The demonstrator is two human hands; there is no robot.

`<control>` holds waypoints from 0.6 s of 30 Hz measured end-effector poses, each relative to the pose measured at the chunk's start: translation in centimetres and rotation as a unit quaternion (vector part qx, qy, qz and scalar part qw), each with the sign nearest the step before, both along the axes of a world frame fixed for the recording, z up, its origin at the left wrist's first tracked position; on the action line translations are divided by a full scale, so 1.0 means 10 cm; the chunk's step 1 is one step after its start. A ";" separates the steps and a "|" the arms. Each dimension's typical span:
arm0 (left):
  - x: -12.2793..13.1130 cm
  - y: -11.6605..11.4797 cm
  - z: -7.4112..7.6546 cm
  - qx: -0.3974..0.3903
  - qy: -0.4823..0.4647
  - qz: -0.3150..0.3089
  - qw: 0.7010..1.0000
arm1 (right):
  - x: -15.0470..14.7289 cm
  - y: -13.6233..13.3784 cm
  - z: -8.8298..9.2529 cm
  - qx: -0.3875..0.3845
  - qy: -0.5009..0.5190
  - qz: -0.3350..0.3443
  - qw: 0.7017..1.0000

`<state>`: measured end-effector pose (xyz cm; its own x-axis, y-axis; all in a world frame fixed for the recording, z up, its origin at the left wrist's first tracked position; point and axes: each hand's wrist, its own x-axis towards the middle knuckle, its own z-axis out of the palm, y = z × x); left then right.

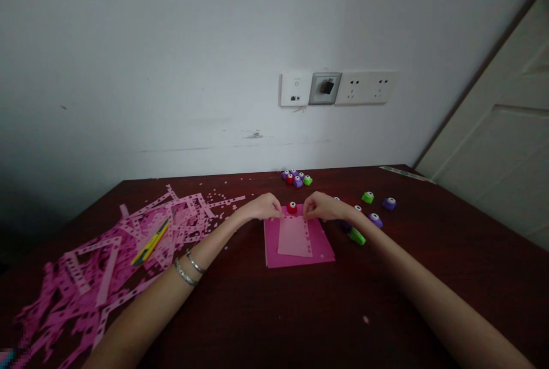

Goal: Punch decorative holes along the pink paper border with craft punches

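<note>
A light pink sheet of paper (294, 237) with punched holes along its top and right edges lies over a stack of darker pink paper (321, 243). My left hand (266, 207) pinches the sheet's upper left corner. At the upper right corner, my right hand (319, 206) grips the same sheet between thumb and fingers. Between the two hands, a small red craft punch (292, 207) stands at the sheet's top edge. Whether the paper reaches into its slot cannot be made out.
Pink punched strips (111, 266) are heaped on the left, with a yellow utility knife (151, 241) on top. Several small punches (295, 178) cluster near the wall; others, including a green punch (357, 236), lie by my right forearm. A ruler-like strip (406, 174) lies at the back right.
</note>
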<state>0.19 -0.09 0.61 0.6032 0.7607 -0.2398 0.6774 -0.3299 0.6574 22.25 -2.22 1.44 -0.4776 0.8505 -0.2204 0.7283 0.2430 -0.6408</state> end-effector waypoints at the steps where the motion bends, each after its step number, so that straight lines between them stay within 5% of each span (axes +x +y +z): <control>1: 0.00 -0.01 0.00 -0.001 0.004 -0.004 1.000 | 0.01 -0.01 0.01 -0.009 0.004 0.001 1.000; 9: -0.01 -0.06 0.08 -0.021 0.034 -0.015 0.999 | 0.02 -0.03 0.05 -0.020 -0.019 -0.019 0.999; 13: -0.03 -0.06 0.12 -0.019 0.027 -0.011 0.999 | -0.03 -0.02 0.03 0.088 -0.020 -0.054 0.994; 18: -0.06 -0.02 0.13 -0.003 0.024 0.008 1.000 | -0.13 0.02 -0.16 0.207 0.026 -0.007 0.978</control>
